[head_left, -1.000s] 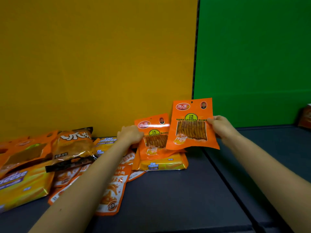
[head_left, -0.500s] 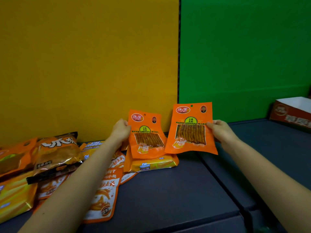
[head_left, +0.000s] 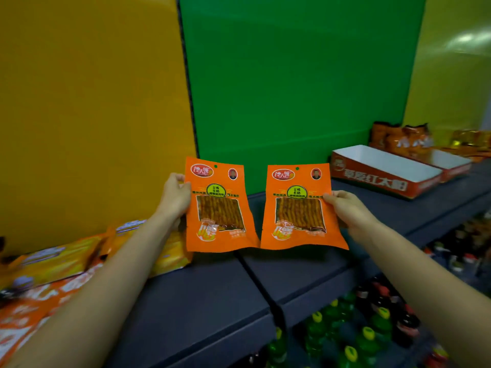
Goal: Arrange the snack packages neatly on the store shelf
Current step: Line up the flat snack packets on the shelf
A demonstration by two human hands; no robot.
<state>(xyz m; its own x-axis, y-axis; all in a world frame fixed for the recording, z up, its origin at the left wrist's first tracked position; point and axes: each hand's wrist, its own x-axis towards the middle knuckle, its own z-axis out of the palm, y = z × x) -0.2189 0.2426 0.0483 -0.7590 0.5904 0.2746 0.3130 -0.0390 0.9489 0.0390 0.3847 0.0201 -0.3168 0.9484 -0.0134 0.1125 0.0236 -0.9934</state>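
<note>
1. While both hands are raised over the shelf [head_left: 202,293], each pinches one packet. The left hand [head_left: 174,197] grips the left orange packet [head_left: 218,208] at its left edge, thumb on the front, fingers curled behind.
2. Same on the other side: the right hand [head_left: 348,211] grips the right orange packet [head_left: 300,208] at its right edge, thumb on the front, fingers behind.
3. Both packets are upright, fronts to camera, side by side and roughly level. Tops are apart; bottom corners meet or nearly meet, can't tell which. Same print on both, with a clear window showing brown strips.
4. Packets hang in front of the green panel [head_left: 292,88], just right of the orange panel [head_left: 93,102], over the seam [head_left: 255,277] between two shelf boards. Can't tell if their bottom edges rest on the shelf.
5. Beside the left forearm: yellow packages [head_left: 61,261] lie flat on the shelf, blurred. More orange packets [head_left: 26,314] overlap nearer the camera at lower left.
6. Further right on the shelf: open red carton tray [head_left: 382,171], white inside, with a second tray [head_left: 449,162] just behind it.
7. Behind the trays: orange bags [head_left: 401,139] stand at the back, yellow bags [head_left: 470,139] further right, against a yellow-green panel [head_left: 457,75].
8. Lower level under the shelf: bottles [head_left: 358,328] with green, yellow and red caps, blurred.
</note>
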